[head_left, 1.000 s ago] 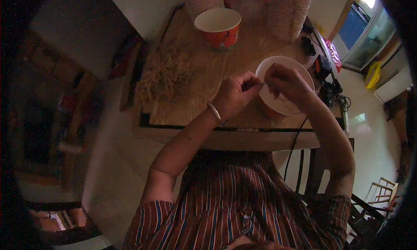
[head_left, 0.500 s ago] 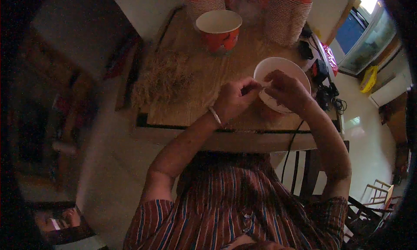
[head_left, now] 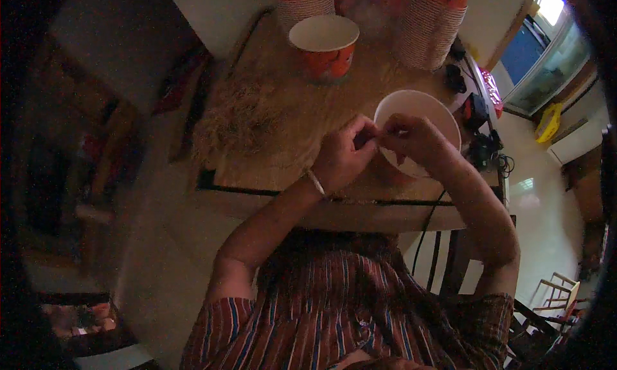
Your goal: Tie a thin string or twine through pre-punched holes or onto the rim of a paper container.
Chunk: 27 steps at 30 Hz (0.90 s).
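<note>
My left hand [head_left: 345,153] is pinched closed at the near left rim of a white-lined paper tub [head_left: 424,103]. My right hand [head_left: 416,144] reaches over the same tub with curled fingers, its fingertips meeting those of the left. What the pinched fingers hold is too small and dim to make out. A tangled heap of thin brown root-like strands [head_left: 234,123] lies on the tabletop to the left. Behind my hands stands another paper tub [head_left: 326,56], orange outside and white inside.
Tall stacks of nested paper tubs [head_left: 432,33] rise at the back of the wooden table [head_left: 270,167], with a second stack [head_left: 305,10] farther left. Black adapters and cables [head_left: 479,119] crowd the right edge. A dark chair [head_left: 459,261] stands at the near right.
My right hand has shifted slightly left and nearer, its fingertips drawing in against my left hand's. My left hand stays almost in place. The view has tilted a little.
</note>
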### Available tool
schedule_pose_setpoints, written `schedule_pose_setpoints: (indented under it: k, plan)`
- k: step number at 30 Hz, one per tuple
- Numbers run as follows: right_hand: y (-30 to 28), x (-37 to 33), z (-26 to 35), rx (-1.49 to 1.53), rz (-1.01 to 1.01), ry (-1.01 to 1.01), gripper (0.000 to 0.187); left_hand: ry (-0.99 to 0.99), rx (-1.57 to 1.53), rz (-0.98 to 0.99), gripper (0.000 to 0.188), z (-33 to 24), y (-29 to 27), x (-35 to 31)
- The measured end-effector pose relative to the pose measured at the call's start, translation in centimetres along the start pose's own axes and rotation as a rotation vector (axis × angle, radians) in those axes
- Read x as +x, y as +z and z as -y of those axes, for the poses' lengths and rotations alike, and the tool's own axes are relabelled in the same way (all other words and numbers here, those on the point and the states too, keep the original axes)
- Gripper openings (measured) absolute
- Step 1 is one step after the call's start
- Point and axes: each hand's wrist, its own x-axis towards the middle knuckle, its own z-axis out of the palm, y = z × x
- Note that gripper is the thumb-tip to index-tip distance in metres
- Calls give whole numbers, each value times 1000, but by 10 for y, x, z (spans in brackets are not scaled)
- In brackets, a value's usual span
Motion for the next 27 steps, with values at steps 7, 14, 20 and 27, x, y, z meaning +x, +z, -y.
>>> schedule_pose_setpoints:
  k: [7, 14, 20, 27]
  plan:
    - [-13, 4, -17, -243, 67, -162, 12, -145, -163, 91, 12, -5, -3, 3]
    - [-22, 6, -14, -495, 147, -198, 9, -64, -176, -13, 10, 2, -4, 2]
    - [-24, 0, -10, -196, 98, -87, 8, -139, -194, -16, 9, -4, -12, 1]
    - [-20, -4, -3, 126, 158, -29, 7, -122, -140, 133, 19, -13, -16, -1]
